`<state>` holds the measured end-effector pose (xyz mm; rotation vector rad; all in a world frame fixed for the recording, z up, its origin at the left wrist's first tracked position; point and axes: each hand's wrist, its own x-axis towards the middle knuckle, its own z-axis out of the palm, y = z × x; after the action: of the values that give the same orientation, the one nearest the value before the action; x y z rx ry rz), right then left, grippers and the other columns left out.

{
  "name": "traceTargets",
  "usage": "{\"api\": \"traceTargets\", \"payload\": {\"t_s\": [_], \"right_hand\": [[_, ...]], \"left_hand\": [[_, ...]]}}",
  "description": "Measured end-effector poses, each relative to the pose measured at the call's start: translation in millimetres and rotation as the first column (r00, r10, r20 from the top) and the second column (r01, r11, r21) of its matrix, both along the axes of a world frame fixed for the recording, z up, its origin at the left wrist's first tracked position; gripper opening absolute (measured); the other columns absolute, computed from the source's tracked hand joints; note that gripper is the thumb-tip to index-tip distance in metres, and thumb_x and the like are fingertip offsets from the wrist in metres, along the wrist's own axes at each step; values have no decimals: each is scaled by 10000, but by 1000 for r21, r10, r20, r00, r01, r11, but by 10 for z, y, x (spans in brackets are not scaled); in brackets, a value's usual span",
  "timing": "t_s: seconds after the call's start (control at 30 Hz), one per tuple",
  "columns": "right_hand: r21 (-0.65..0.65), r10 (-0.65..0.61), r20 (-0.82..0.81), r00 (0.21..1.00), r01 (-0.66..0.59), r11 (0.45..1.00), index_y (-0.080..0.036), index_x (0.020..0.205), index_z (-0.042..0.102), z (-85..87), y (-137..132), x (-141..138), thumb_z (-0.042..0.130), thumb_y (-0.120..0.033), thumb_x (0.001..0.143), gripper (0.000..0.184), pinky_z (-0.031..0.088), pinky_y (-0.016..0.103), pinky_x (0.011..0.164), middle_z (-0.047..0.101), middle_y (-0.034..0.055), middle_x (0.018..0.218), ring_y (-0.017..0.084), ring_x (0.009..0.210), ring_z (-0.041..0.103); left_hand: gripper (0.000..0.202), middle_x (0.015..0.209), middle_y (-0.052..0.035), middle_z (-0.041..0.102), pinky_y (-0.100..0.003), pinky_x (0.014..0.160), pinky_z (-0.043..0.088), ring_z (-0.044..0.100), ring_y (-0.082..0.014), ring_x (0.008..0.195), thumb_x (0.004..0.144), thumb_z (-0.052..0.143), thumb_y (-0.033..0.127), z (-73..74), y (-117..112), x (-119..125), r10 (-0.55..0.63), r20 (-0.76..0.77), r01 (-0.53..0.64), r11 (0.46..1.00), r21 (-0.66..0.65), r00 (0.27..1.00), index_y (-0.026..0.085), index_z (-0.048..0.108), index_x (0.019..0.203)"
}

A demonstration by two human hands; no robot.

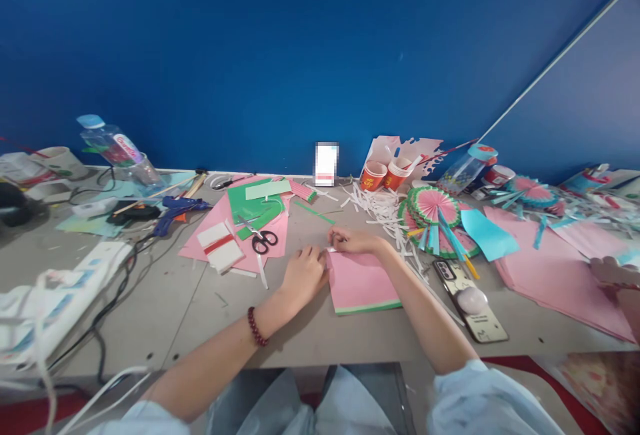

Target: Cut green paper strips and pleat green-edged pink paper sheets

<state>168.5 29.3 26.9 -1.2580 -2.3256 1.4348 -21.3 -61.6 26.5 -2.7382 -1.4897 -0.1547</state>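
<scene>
A pink sheet of paper [365, 281] with a green and white strip along its near edge lies on the table in front of me. At its left edge is my left hand [306, 273], fingers bent and closed on the paper's border. My right hand [353, 241] reaches across the sheet and pinches its far left corner, where a small white edge shows. The fingertips of both hands are partly hidden. Left of my hands, black-handled scissors [264, 242] rest on pink and green sheets, beside a white pad with a red band [220, 246].
A blue glue gun [177, 213] and a power strip [65, 298] with cables lie left. Paper cups [374, 175], white paper shreds [383, 207] and a watermelon-patterned paper fan [434, 211] stand behind right. A phone [470, 301] and pink sheets [545, 281] lie right, near another person's hand [615, 275].
</scene>
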Motion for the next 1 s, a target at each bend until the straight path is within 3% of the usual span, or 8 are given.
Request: {"api": "traceTargets", "payload": {"t_s": [0.83, 1.0], "right_hand": [[-37, 2, 16, 1000, -1, 999, -200, 907, 475, 91, -33, -36, 453, -129, 689, 231, 308, 218, 523, 459, -68, 613, 98, 528, 396], [-43, -11, 6, 1000, 11, 999, -204, 907, 476, 67, -30, -28, 452, -130, 695, 226, 316, 218, 528, 462, -69, 616, 97, 528, 394]], "left_hand": [[247, 1008, -112, 582, -356, 738, 441, 529, -254, 967, 865, 542, 263, -68, 9, -3, -14, 1, 14, 999, 33, 1000, 122, 591, 1060], [151, 959, -101, 599, -349, 735, 439, 547, -241, 926, 864, 542, 226, -15, -12, 8, -17, -2, 17, 1000, 3, 1000, 131, 625, 948]]}}
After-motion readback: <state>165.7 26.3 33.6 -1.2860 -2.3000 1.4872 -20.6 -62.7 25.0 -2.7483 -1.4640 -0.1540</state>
